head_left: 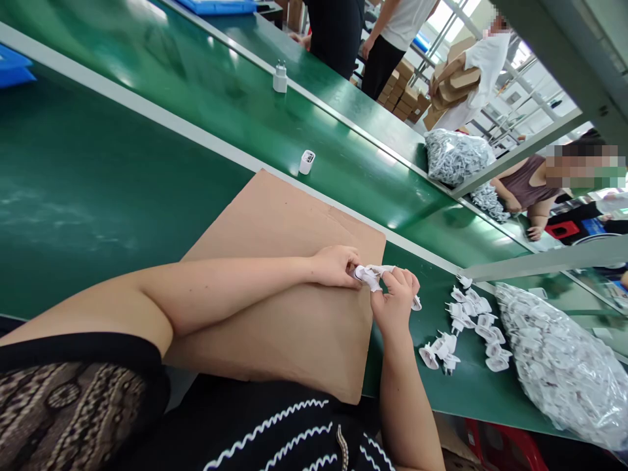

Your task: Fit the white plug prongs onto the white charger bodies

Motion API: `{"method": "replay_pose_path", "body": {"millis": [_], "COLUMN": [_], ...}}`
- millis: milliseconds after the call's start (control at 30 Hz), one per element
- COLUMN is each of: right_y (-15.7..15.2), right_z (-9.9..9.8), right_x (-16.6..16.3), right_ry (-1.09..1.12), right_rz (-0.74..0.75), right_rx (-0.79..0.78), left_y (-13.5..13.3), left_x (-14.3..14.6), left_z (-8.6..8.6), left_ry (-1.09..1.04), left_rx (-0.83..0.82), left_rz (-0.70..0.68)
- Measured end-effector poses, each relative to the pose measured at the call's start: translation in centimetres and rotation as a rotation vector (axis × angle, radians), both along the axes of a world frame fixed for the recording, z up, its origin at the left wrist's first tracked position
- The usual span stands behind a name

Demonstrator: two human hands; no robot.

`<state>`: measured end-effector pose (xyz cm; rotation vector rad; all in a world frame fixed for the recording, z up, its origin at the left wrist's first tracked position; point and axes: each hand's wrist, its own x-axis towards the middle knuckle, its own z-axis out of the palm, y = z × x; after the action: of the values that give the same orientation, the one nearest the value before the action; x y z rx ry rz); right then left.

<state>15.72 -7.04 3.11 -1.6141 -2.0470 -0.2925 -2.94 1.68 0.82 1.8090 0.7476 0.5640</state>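
My left hand [336, 265] and my right hand [395, 301] meet over the far edge of a brown cardboard sheet [289, 288]. Both are closed on small white plastic plug parts [370, 275] held between them. My right hand also keeps another white part [416, 303] under its fingers. A loose heap of the same white plug parts [466, 330] lies on the green table just right of my right hand.
A clear bag full of white parts [559, 363] lies at the right. Two white chargers [307, 161] [280, 76] stand on the green conveyor belt [206, 85]. Another bag of parts [454, 157] sits further back. A seated person [530, 190] and standing people [383, 33] work beyond the belt.
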Motion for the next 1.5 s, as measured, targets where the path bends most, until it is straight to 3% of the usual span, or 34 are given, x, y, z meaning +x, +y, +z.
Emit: {"method": "replay_pose_path", "body": {"millis": [433, 667, 867, 1000, 1100, 1133, 1200, 1300, 1367, 1500], "right_y": [0.4, -0.1, 0.0, 0.9, 1.7, 1.8, 1.6, 1.1, 0.9, 1.4], "right_z": [0.4, 0.3, -1.1, -2.3, -1.8, -1.4, -0.8, -0.7, -1.3, -2.3], "right_x": [0.3, -0.9, -1.4, -0.1, 2.8, 4.1, 7.1, 10.9, 12.2, 12.3], "right_ry": [0.000, -0.015, 0.068, 0.194, 0.251, 0.237, 0.141, 0.059, 0.053, 0.116], "right_rz": [0.048, -0.067, -0.160, -0.115, -0.101, -0.151, -0.396, -0.707, -0.714, -0.595], "right_rx": [-0.082, -0.024, -0.002, -0.006, -0.027, -0.044, -0.140, -0.521, -0.643, -0.581], "left_y": [0.0, -0.3, -1.2, -1.6, 0.8, 2.3, 6.1, 12.0, 15.0, 18.2], "left_x": [0.2, 0.4, 0.5, 1.1, 1.5, 1.5, 0.8, -1.3, -2.8, -5.1], "left_z": [-0.2, -0.9, -1.4, -1.6, -1.2, -0.9, -0.1, 1.0, 1.3, 0.8], "left_ry": [0.014, 0.001, 0.010, -0.066, -0.062, -0.022, 0.089, 0.220, 0.268, 0.355], "left_rx": [0.002, 0.025, 0.113, 0.136, 0.127, 0.149, 0.219, 0.267, 0.255, 0.222], "left_rz": [0.013, 0.074, 0.146, 0.118, 0.084, 0.147, 0.364, 0.654, 0.759, 0.864]}}
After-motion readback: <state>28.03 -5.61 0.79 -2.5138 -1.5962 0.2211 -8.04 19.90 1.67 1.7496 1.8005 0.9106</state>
